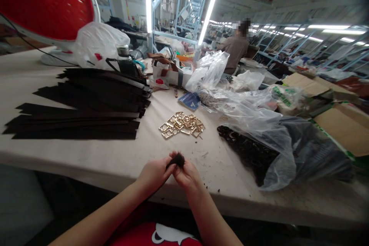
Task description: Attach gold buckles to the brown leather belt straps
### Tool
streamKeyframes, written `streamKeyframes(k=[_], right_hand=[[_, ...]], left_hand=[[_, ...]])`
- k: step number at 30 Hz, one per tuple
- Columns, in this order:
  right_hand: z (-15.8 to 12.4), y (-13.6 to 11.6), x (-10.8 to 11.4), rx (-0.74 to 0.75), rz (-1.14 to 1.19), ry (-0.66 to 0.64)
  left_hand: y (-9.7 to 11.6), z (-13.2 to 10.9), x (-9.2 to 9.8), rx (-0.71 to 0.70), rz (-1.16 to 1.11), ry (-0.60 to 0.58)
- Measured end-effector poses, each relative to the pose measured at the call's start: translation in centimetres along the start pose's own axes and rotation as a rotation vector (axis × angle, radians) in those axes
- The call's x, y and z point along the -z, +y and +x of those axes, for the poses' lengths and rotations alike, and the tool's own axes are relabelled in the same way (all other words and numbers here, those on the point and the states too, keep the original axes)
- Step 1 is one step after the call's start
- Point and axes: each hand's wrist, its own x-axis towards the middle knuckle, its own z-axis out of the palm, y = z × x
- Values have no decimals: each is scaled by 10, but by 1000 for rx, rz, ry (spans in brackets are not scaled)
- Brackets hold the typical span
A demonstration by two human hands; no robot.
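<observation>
My left hand (153, 173) and my right hand (188, 176) meet at the table's front edge. Both have their fingers closed on a black strap (178, 160). Its end is bunched or folded between my fingertips, and a length runs down under my left wrist. Fingers cover whatever else may be in the fold. Just beyond my hands lies a heap of gold-coloured metal buckles (184, 123). To the left, many flat black strips (95, 111) are stacked in overlapping rows.
Small black pieces (248, 150) spill from a clear plastic bag (276, 161) on the right. Behind the buckles is a blue packet (189, 101). A red round object (49, 4) stands back left, cardboard boxes (343, 127) far right. A person (235, 52) is further back.
</observation>
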Motion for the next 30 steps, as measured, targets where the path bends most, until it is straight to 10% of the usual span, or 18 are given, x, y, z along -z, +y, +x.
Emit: streamKeyframes(k=[17, 30], right_hand=[[-25, -15, 10, 320, -511, -196], [-31, 22, 8, 240, 85, 32]], left_hand=[[-1, 10, 12, -68, -289, -156], [-4, 9, 0, 70, -502, 53]])
